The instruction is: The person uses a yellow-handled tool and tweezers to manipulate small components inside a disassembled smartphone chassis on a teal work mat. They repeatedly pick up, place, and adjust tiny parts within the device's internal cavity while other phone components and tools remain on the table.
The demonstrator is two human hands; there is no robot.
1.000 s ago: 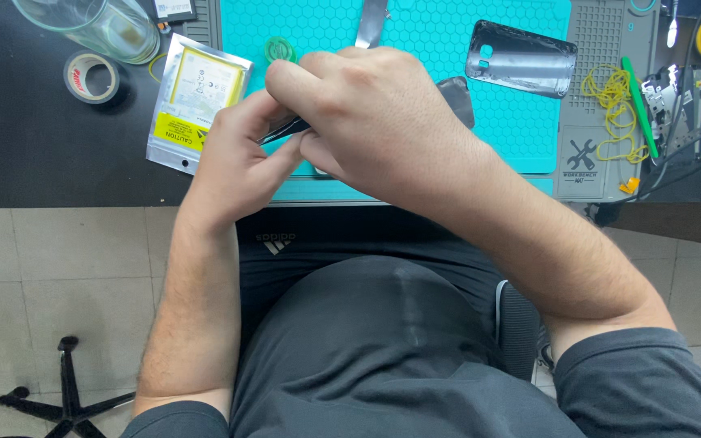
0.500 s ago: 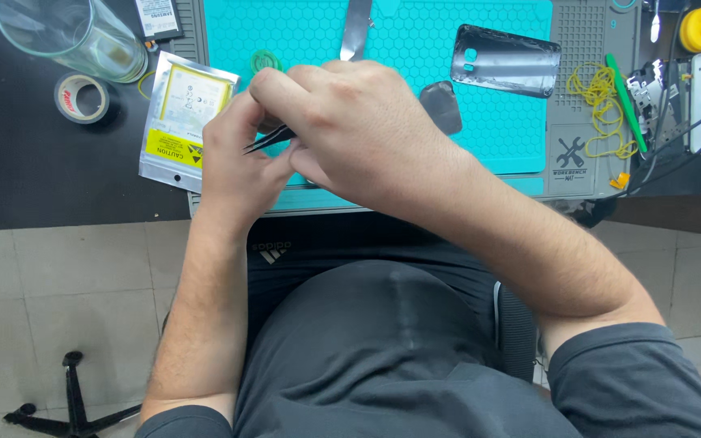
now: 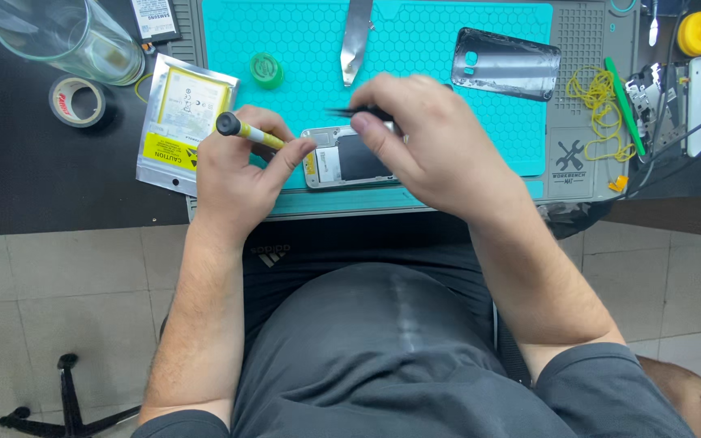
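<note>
An opened phone (image 3: 342, 160) lies back side up near the front edge of the teal work mat (image 3: 448, 49). My left hand (image 3: 237, 174) grips a small screwdriver (image 3: 245, 130) with a yellow shaft and black cap, and its forefinger touches the phone's left end. My right hand (image 3: 432, 146) rests over the phone's right half and pinches black tweezers (image 3: 350, 112) whose tips point left above the phone. The phone's right part is hidden under that hand.
A silver foil pouch (image 3: 180, 122) lies left of the mat, with a tape roll (image 3: 77, 101) and a glass (image 3: 66, 36) beyond it. On the mat are a green cap (image 3: 267, 70), a metal pry blade (image 3: 356, 36) and the phone's back cover (image 3: 506, 63). Yellow rubber bands (image 3: 598, 113) lie at right.
My hands have moved apart, uncovering the phone. The left hand now holds the screwdriver up at the left; the right hand shifted right with the tweezers.
</note>
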